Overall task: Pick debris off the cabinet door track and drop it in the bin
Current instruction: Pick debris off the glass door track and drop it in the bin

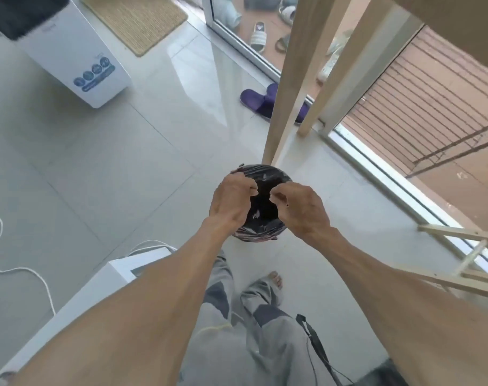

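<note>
A small round bin (266, 172) lined with a shiny black bag stands on the floor by a pale wooden leg. A few white scraps (256, 215) lie inside it. Both my hands hover directly over its opening. My left hand (231, 200) has its fingers curled in, with the tips over the left side of the opening. My right hand (302, 210) has its fingertips pinched together over the right side. No debris shows between the fingers of either hand; a tiny dark speck sits on my right thumb side. My hands hide much of the bin.
Pale wooden legs (281, 87) rise just behind the bin. A sliding glass door and its floor rail (382, 168) run along the right. Purple slippers (260, 100), a white appliance (78, 59), a white box (98, 285), a cord (28, 271) and a wooden rack (468, 263) stand around.
</note>
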